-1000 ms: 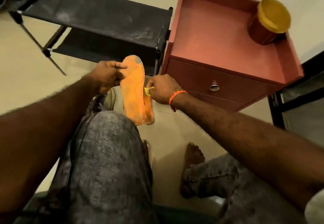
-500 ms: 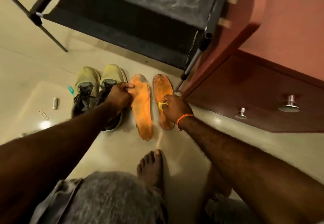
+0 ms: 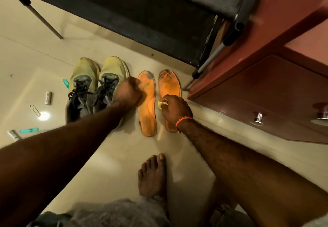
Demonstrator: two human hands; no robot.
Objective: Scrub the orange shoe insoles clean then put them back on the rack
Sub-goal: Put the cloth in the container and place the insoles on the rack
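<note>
Orange insoles lie flat on the tile floor (image 3: 53, 58), side by side, long axes running away from the person, toes toward the black shoe rack (image 3: 142, 13); left insole (image 3: 148, 113), right insole (image 3: 169, 84), near the rack's front right leg and beside the red cabinet (image 3: 257, 93). Left hand (image 3: 128, 93) sits at the left insole's upper edge, fingers curled; looks like it pinches the rim, but contact is hidden behind the knuckles. Right hand (image 3: 174, 109) hovers over the middle of the right insole, fingers clenched on a small yellow scrap (image 3: 162, 104), probably the scrubber. Both toes look dark and grimy, so I'd judge scrubbing isn't done. Key relation: each insole lies right under its same-side hand, length in line with the forearm, so strokes would run heel to toe. Rack is just beyond the toes. Pair of yellow-green sneakers (image 3: 95, 84) stands left of the insoles, touching the left forearm's line
</note>
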